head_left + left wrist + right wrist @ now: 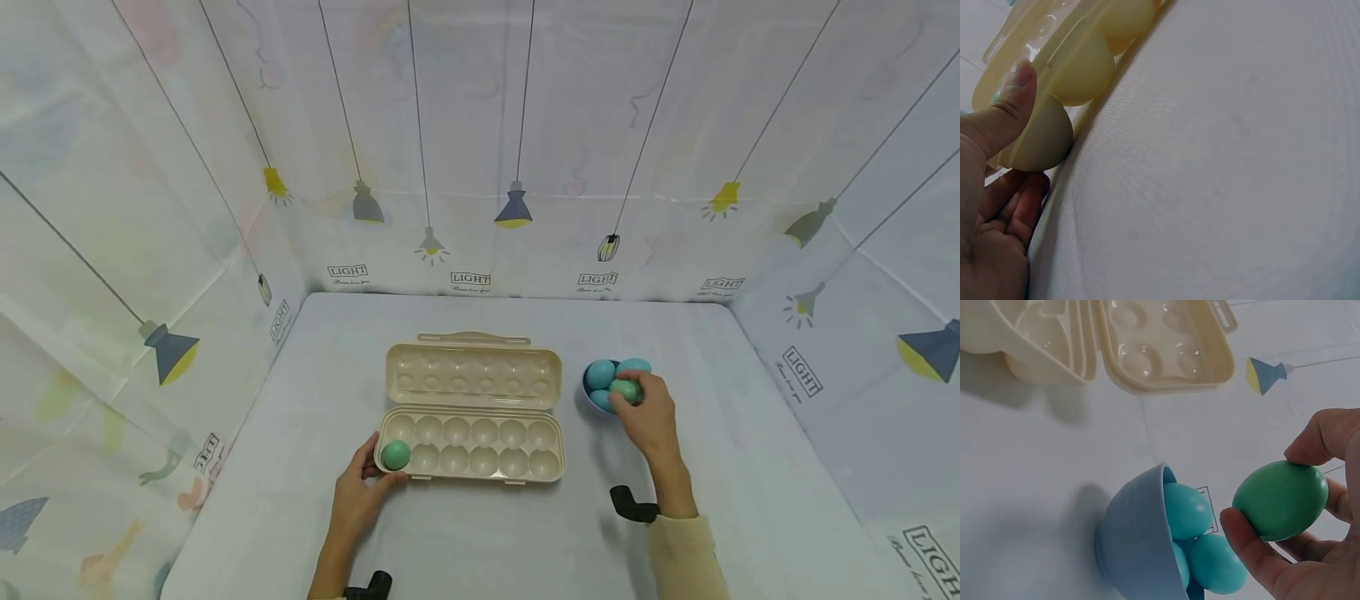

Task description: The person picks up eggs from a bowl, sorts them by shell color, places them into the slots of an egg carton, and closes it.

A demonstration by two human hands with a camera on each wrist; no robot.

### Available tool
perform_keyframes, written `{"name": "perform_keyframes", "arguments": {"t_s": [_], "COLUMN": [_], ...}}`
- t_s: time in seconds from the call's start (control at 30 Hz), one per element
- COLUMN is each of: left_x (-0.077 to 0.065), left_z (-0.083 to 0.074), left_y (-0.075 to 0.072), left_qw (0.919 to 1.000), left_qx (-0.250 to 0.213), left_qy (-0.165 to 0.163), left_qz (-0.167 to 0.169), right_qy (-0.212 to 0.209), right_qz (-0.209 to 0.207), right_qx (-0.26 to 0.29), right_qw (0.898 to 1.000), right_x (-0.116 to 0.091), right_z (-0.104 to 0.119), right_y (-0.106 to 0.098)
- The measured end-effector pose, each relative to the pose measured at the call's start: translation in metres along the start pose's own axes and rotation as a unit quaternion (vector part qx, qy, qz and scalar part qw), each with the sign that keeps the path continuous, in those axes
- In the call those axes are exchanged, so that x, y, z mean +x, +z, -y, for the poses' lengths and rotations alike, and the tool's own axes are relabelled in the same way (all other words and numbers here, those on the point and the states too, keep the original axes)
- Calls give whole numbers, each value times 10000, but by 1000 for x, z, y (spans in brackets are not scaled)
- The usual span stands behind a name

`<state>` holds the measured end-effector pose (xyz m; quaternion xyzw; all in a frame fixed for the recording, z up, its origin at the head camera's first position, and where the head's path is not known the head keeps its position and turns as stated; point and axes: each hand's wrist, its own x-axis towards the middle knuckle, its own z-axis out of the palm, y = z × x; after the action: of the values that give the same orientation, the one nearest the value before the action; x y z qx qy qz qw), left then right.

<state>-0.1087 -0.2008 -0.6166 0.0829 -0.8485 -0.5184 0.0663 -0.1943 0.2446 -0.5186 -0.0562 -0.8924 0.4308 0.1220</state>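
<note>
My right hand (651, 421) pinches a green egg (1280, 500) between thumb and fingers, just above the blue bowl (1137, 540). Several turquoise eggs (1188, 510) lie in that bowl, one poking over its rim. At the middle of the table an egg carton (483, 460) stands with its lid folded back. Its near left cup holds another green egg (395, 454); the other cups are empty. With thumb on the front rim and fingers beneath the end cup, my left hand (357, 493) grips the carton's left end.
A white cloth covers the table (285, 492). Behind and beside it hang white curtains (480, 125) printed with lamps. The carton's lid (474, 375) lies open toward the back, left of the bowl. Black straps (633, 505) sit at the wrists.
</note>
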Motion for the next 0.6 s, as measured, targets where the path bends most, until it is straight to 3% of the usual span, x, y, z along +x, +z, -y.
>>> {"name": "perform_keyframes", "arguments": {"t_s": [0.3, 0.6], "left_x": [-2, 0], "left_z": [2, 1], "left_y": [-1, 1], "left_qw": [10000, 10000], "left_qx": [62, -75], "left_qy": [-19, 2], "left_qz": [-21, -16], "right_qy": [-269, -478], "right_qz": [92, 691], "right_qx": [20, 372], "right_qw": [9996, 9958], "right_x": [-4, -9], "right_z": [20, 50], "right_y": [12, 34]}}
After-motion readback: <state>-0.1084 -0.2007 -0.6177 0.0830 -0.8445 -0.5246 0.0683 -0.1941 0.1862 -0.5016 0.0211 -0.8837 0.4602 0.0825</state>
